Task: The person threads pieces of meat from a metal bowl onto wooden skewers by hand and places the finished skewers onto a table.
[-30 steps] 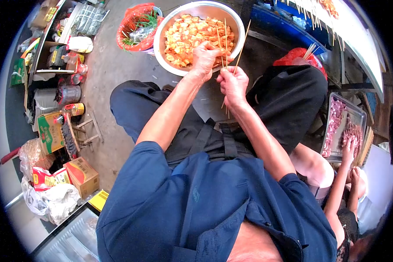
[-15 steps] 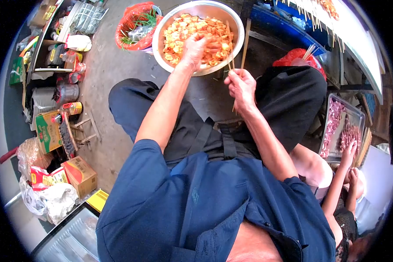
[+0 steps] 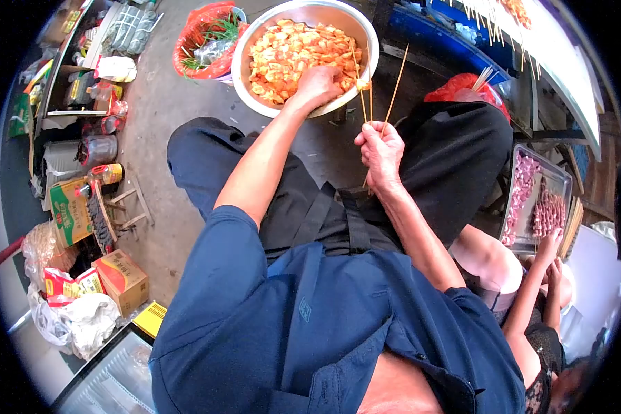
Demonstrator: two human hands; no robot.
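Observation:
A wide metal bowl (image 3: 237,72) of orange-coated meat chunks (image 3: 297,52) stands in front of my knees. My left hand (image 3: 317,85) reaches over its near rim, fingers bent down against the meat. Its fingertips are hidden, and I cannot make out what they grip. Just right of the bowl, my right hand (image 3: 381,150) is closed round several thin wooden skewers (image 3: 397,83) that fan upward. A small chunk of meat (image 3: 363,84) is on one of them, close to the bowl's right rim.
A red-bagged bucket (image 3: 184,52) with greens stands left of the bowl. Right are a red bag (image 3: 448,88) with sticks, a white-topped table (image 3: 559,52) bearing skewers, and a meat tray (image 3: 524,234) by another person's hand (image 3: 550,243). Boxes (image 3: 121,281) and jars line the left.
My left hand has moved down and right, to the bowl's near side. The skewers in my right hand now spread wider. The other person's hand has drawn back from the meat in the tray.

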